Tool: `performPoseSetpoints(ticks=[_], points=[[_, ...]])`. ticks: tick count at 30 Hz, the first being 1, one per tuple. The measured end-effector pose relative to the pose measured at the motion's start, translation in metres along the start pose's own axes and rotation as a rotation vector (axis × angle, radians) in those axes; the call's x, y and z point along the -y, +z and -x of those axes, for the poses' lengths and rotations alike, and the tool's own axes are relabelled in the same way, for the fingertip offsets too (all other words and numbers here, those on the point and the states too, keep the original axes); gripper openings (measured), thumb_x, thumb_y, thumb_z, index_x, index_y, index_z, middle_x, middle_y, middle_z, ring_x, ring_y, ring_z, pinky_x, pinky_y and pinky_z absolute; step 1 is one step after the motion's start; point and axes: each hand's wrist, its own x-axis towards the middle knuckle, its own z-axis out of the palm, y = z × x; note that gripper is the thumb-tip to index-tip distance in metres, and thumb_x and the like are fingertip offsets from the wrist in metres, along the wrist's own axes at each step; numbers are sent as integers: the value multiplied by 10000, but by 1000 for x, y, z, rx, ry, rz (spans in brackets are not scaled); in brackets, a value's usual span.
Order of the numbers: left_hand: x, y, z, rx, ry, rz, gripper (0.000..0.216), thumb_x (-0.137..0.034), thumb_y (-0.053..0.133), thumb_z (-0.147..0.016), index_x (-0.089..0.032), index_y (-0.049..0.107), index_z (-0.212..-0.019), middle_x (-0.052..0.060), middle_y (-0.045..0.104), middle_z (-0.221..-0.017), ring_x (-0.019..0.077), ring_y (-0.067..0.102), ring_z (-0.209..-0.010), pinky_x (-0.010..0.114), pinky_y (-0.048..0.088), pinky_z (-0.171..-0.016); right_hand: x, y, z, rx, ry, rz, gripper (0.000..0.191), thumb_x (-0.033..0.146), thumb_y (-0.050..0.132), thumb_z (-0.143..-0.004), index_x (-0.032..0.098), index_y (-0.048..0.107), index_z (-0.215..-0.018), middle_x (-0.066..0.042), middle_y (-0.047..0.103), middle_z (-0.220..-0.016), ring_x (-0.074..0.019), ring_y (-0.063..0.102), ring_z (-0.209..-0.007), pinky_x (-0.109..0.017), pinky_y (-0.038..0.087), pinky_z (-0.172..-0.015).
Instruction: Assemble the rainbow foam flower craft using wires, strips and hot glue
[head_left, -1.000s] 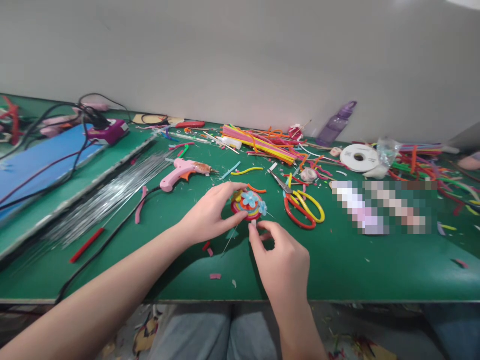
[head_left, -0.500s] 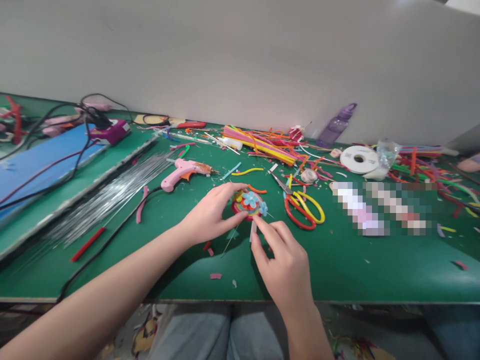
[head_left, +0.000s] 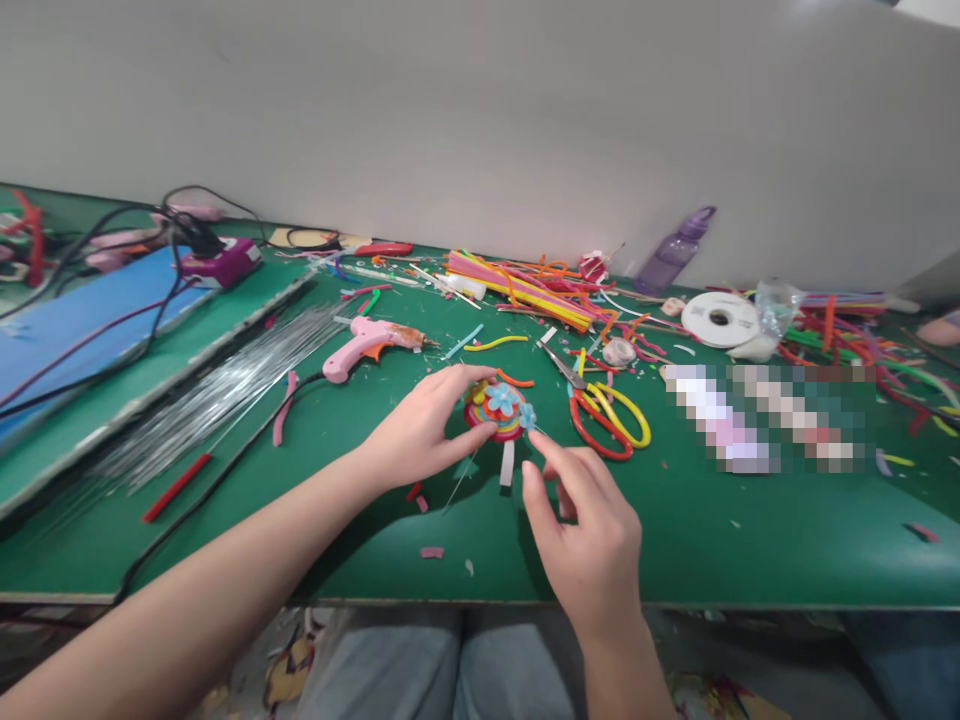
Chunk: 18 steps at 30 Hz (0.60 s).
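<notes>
Between the thumb and fingers of my left hand (head_left: pixel 431 430) is a small round craft piece (head_left: pixel 504 408) in rainbow colours with light blue flowers on it. A short whitish strip (head_left: pixel 508 465) hangs from its lower edge, and a thin wire sticks out below. My right hand (head_left: pixel 585 515) is just to the right of the piece, thumb and index finger apart, holding nothing that I can see. Its index fingertip is close to the blue flower on the right edge; whether it touches I cannot tell.
Scissors with red and yellow handles (head_left: pixel 607 420) lie right of my hands. A pink glue gun (head_left: pixel 375 345) with a black cable lies left, beside thin wires (head_left: pixel 232 385). Coloured fuzzy stems (head_left: pixel 525 290), a purple bottle (head_left: pixel 675 250) and a white spool (head_left: pixel 720 320) are behind.
My right hand has let go of the whitish strip and moved slightly right, its fingers parting. The strip now hangs free from the craft piece. My left hand stays in place.
</notes>
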Motion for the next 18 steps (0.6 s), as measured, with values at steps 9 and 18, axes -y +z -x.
performPoseSetpoints(ticks=[9,18], points=[[-2,0,-1,-10,-2,13,460,-370,553,-884,-195,433,-1293,98,567,-1284,233,543,-1188,384,437,-1012,-8,5,-2,111,-57,38,262,149,514,-913,139,694,-1104,-42,625,-759,-101,597,-660,-217,465,-637],[-1,0,0,2,-11,4,466,-371,536,-892,-184,424,-1304,107,543,-1319,237,516,-1223,389,423,-1028,-7,-2,-5,-192,281,-195,164,257,593,-870,175,700,-964,-22,657,-709,-105,576,-583,-214,475,-547]])
